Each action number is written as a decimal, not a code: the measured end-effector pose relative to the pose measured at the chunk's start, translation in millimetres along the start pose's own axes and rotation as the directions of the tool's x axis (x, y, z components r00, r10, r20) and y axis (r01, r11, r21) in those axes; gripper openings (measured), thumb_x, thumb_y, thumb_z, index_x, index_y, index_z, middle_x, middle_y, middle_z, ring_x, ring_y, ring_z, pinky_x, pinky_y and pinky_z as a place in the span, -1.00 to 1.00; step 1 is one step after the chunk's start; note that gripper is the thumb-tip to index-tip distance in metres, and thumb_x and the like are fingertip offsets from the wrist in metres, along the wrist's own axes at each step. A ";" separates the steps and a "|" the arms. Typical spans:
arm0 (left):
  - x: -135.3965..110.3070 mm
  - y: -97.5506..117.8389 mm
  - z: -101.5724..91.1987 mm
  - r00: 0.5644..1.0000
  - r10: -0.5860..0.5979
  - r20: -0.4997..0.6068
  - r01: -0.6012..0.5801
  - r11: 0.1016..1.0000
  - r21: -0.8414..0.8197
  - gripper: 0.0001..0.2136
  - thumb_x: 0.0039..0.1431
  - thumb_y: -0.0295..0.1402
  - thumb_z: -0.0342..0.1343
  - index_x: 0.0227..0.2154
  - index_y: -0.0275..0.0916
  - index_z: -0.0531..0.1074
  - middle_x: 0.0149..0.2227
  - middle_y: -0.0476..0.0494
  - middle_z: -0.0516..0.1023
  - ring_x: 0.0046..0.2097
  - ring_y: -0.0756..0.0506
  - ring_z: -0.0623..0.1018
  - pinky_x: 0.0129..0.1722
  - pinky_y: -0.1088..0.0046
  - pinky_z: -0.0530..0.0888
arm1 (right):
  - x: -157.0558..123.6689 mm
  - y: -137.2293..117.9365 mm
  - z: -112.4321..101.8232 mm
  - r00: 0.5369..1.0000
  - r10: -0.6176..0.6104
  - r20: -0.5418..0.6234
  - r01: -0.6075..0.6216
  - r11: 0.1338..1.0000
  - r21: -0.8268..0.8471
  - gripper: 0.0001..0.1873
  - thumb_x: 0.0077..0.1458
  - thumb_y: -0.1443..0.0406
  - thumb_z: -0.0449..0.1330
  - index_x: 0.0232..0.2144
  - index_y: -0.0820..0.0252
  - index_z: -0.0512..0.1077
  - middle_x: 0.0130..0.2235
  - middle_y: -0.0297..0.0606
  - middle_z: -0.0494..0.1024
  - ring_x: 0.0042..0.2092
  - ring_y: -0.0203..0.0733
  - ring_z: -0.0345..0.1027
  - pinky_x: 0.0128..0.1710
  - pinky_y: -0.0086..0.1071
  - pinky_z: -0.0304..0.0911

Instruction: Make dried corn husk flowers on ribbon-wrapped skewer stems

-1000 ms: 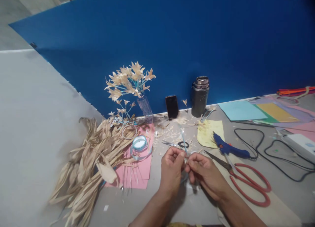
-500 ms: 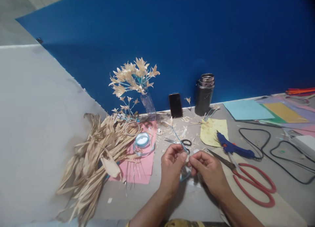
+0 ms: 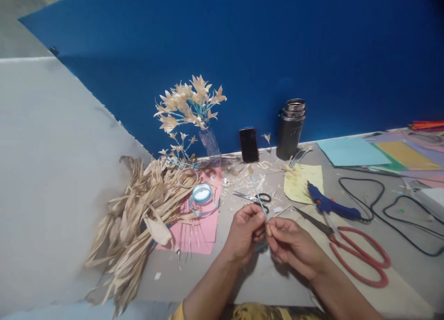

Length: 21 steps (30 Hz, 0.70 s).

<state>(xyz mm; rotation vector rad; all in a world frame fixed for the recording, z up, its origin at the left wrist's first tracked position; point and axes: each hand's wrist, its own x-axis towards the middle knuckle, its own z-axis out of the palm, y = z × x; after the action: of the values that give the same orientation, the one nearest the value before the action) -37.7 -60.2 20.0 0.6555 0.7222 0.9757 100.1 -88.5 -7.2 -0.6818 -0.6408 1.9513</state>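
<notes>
A small artificial flower with a light-blue wrapped stem [image 3: 257, 189] stands up between my hands, its pale head leaning slightly left. My left hand [image 3: 247, 231] is closed, thumb and forefinger pinching the stem low down. Right beside it, my right hand [image 3: 294, 244] pinches at the stem's lower end; the fingertips of both hands nearly touch and hide the exact grip. A bit of light-blue tape [image 3: 262, 246] shows beneath the fingers. Just behind the hands lie small black-handled scissors [image 3: 262, 197] among pale scraps.
Dried corn husks [image 3: 137, 232], pink paper [image 3: 204, 247] and a tape roll [image 3: 202, 194] lie left. Behind stand a flower-filled vase [image 3: 209, 142], phone [image 3: 249, 145] and flask [image 3: 291, 130]. To the right are a blue glue gun [image 3: 331, 204], its cord, and red-handled scissors [image 3: 362, 253].
The flower has turned and shifted slightly right, its head now less distinct. My right hand's fingers have closed in against the stem's lower end. The blue tape below shows less.
</notes>
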 end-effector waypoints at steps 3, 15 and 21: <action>0.8 0.7 0.3 0.999 -0.015 0.040 0.015 1.000 0.005 -0.67 -0.05 -0.22 0.44 -0.39 -0.28 0.44 -0.65 0.18 0.19 -0.62 0.16 0.07 -0.61 0.63 -0.01 | 0.2 0.1 -3.3 0.994 0.050 0.094 -0.059 0.995 0.086 -0.61 -0.01 0.12 0.47 -0.58 0.25 0.43 -0.66 -0.42 0.43 -0.73 -0.50 0.05 -0.70 -0.56 0.09; 2.2 2.5 -5.3 0.995 -0.098 0.003 0.098 0.995 -0.011 -0.70 -0.19 -0.27 0.47 -0.58 -0.36 0.49 -0.74 0.12 0.23 -0.66 0.18 0.05 -0.61 0.59 -0.07 | 3.0 11.0 0.0 0.986 0.094 0.138 -0.116 0.980 0.159 -0.65 0.07 0.15 0.43 -0.53 0.26 0.44 -0.67 -0.41 0.44 -0.75 -0.50 0.02 -0.72 -0.57 0.12; -0.5 2.5 -14.0 0.994 -0.105 -0.012 0.104 0.994 -0.039 -0.67 -0.24 -0.25 0.49 -0.61 -0.33 0.45 -0.75 0.12 0.23 -0.67 0.17 0.05 -0.62 0.59 -0.07 | 4.3 16.3 9.8 0.994 0.089 0.062 -0.092 0.994 0.057 -0.57 0.04 0.02 0.41 -0.54 0.23 0.41 -0.67 -0.44 0.41 -0.74 -0.50 0.00 -0.71 -0.55 0.07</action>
<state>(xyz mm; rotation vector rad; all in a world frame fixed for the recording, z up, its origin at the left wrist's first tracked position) -50.1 -57.2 13.7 0.5721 0.7413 0.8964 81.8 -93.1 -12.2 -0.6278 -0.5939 2.0728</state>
